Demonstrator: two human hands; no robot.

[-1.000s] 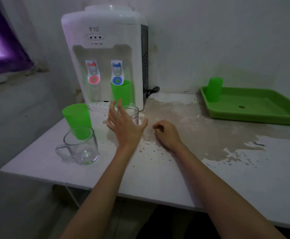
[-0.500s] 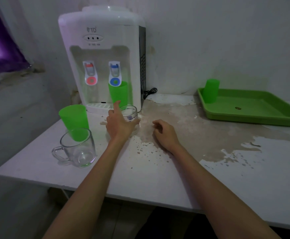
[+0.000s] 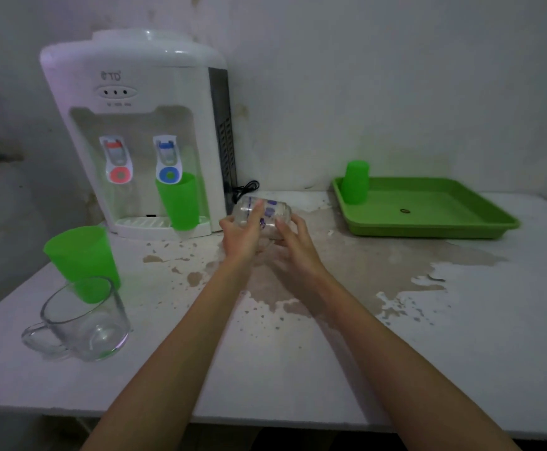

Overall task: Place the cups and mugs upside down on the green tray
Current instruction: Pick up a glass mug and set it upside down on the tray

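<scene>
A small clear glass cup (image 3: 267, 212) with blue print is lifted off the table and tipped on its side. My left hand (image 3: 243, 237) and my right hand (image 3: 293, 242) both grip it. The green tray (image 3: 480, 222) sits at the back right with one green cup (image 3: 356, 185) upside down in its far left corner. Another green cup (image 3: 179, 206) stands under the dispenser's blue tap. A third green cup (image 3: 80, 258) stands upright at the left, with a clear glass mug (image 3: 80, 320) in front of it.
A white water dispenser (image 3: 135, 125) stands at the back left, its black cord (image 3: 246, 188) trailing on the table. The white table (image 3: 298, 353) has worn brown patches in the middle. A wall runs close behind everything.
My left hand closed on the glass cup, lifted it off the table and tipped it sideways. My right hand rose from the table and took hold of it too.
</scene>
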